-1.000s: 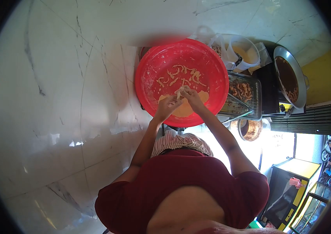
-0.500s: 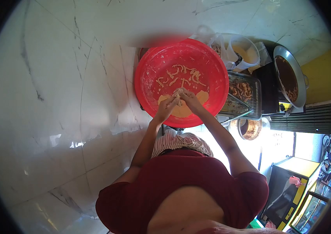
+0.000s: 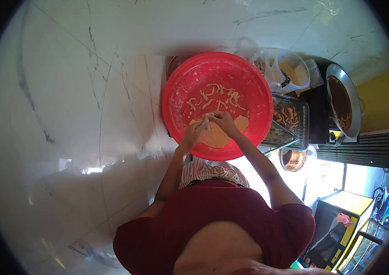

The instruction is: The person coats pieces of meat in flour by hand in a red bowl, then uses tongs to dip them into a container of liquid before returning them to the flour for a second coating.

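A wide red basin (image 3: 172, 91) stands in front of me. In its near part lies a heap of yellowish flour (image 3: 215, 137). Pale flour-coated strips (image 3: 213, 93) are scattered over the far half of its floor. Above the flour, my left hand (image 3: 195, 132) and my right hand (image 3: 223, 122) meet, both with fingers closed on a pale floured strip (image 3: 208, 121). Fingers cover part of that piece, and its exact kind cannot be made out.
Right of the basin, a rack tray (image 3: 302, 137) carries browned fried pieces (image 3: 288, 114) and metal tongs (image 3: 291, 133). Behind it stands a white tub (image 3: 302, 75) of yellowish content. Farther right sits a large wok (image 3: 356, 123) of dark oil. A metal pot (image 3: 294, 160) is below the tray.
The view has shifted, so basin and surroundings appear slightly lower and to the right. Both hands stay together over the flour, with small finger movements around the floured strip.
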Tool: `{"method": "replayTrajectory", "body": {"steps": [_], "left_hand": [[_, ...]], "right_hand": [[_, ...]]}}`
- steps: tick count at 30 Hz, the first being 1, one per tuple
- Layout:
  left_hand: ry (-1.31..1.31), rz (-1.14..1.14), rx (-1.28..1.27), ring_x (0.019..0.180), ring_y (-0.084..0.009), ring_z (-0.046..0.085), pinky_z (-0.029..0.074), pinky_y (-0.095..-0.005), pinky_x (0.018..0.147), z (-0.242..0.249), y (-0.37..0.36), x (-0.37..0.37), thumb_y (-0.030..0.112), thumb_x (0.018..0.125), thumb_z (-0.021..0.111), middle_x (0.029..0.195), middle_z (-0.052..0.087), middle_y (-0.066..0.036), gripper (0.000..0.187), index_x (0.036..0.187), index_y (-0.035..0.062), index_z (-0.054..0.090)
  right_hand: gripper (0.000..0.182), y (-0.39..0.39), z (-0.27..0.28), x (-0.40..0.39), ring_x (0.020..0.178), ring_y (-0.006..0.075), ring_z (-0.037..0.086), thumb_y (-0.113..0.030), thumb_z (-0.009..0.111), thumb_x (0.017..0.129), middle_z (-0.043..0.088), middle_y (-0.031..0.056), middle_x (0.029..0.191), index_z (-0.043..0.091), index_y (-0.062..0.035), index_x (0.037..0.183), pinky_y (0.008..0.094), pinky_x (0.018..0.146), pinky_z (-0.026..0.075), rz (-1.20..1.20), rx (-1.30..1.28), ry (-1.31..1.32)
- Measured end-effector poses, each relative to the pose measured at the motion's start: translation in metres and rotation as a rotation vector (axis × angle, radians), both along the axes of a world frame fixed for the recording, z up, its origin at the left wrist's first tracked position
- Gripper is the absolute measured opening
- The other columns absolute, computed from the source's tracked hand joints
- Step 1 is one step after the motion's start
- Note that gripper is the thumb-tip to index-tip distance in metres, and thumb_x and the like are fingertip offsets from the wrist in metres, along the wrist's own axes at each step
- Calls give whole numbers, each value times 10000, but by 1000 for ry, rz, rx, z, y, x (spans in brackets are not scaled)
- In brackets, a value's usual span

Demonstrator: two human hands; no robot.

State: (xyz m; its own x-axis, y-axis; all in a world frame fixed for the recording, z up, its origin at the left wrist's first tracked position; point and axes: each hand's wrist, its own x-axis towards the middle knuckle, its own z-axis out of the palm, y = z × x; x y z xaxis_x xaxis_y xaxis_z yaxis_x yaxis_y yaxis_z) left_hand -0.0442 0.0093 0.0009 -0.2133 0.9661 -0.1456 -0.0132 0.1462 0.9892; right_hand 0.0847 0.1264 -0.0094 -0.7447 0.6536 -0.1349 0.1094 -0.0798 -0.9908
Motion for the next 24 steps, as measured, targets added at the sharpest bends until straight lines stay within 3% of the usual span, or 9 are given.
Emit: {"method": "replayTrajectory", "body": {"steps": [3, 6, 9, 12, 18, 20, 22, 23, 24], "left_hand": [[89, 121, 4, 978, -172, 560, 422, -282, 845, -5, 5, -16, 276, 947, 426, 1012, 606, -107, 350, 1065, -22, 566], [76, 192, 85, 993, -188, 560, 423, -289, 871, -12, 7, -34, 277, 951, 420, 1041, 600, -122, 362, 1086, -34, 548], [16, 203, 158, 985, -186, 560, 424, -288, 877, -20, 9, -52, 260, 954, 416, 1034, 598, -118, 348, 1083, -37, 544], [28, 247, 162, 962, -183, 563, 437, -300, 867, -19, 11, -59, 235, 961, 400, 1018, 589, -113, 325, 1059, -37, 548], [-7, 226, 111, 941, -160, 564, 433, -283, 860, -7, 14, -50, 229, 954, 424, 999, 596, -96, 304, 1048, -27, 558], [-32, 205, 99, 940, -152, 563, 428, -273, 860, -7, 17, -45, 229, 949, 442, 997, 601, -90, 297, 1046, -24, 561], [-54, 187, 107, 934, -149, 563, 429, -270, 856, -4, 23, -36, 232, 946, 451, 996, 601, -85, 294, 1035, -24, 566], [-40, 174, 95, 934, -148, 562, 428, -269, 855, -3, 27, -33, 235, 945, 453, 998, 600, -84, 295, 1035, -23, 566], [-27, 157, 81, 934, -147, 561, 428, -268, 854, -3, 30, -28, 238, 944, 455, 999, 599, -82, 296, 1035, -21, 566]], "right_hand": [[314, 31, -2, -21, 833, 91, 579, -203, 610, 856, 639, 39, 869, 603, 26, 1070, 229, 728, 474, -53, -131, 56], [290, 54, 31, -49, 781, 87, 586, -191, 637, 835, 640, 42, 821, 623, 16, 1037, 239, 681, 471, -190, -178, 156], [287, 86, 26, -65, 796, 108, 599, -205, 662, 818, 646, 39, 831, 631, 10, 1005, 251, 704, 477, -232, -21, 213], [249, 105, 31, -58, 796, 124, 597, -211, 658, 824, 645, 37, 825, 638, 5, 947, 263, 715, 473, -487, 845, -34], [219, 57, 60, -2, 776, 148, 585, -222, 606, 855, 637, 74, 770, 638, -5, 864, 297, 710, 452, -707, 239, 257], [212, 31, 35, 12, 762, 170, 582, -239, 586, 864, 634, 82, 781, 638, -35, 834, 308, 713, 444, -612, 96, 439], [143, 17, 15, 24, 844, 189, 585, -169, 581, 864, 608, 93, 879, 623, -43, 808, 309, 794, 441, -173, 259, -131], [140, 12, -10, 33, 850, 207, 581, -176, 594, 855, 593, 105, 910, 625, -45, 816, 317, 794, 439, -59, 575, -228], [132, 10, -11, 40, 864, 221, 575, -179, 605, 845, 581, 109, 933, 624, -48, 832, 326, 797, 438, -10, 666, -253]]}}
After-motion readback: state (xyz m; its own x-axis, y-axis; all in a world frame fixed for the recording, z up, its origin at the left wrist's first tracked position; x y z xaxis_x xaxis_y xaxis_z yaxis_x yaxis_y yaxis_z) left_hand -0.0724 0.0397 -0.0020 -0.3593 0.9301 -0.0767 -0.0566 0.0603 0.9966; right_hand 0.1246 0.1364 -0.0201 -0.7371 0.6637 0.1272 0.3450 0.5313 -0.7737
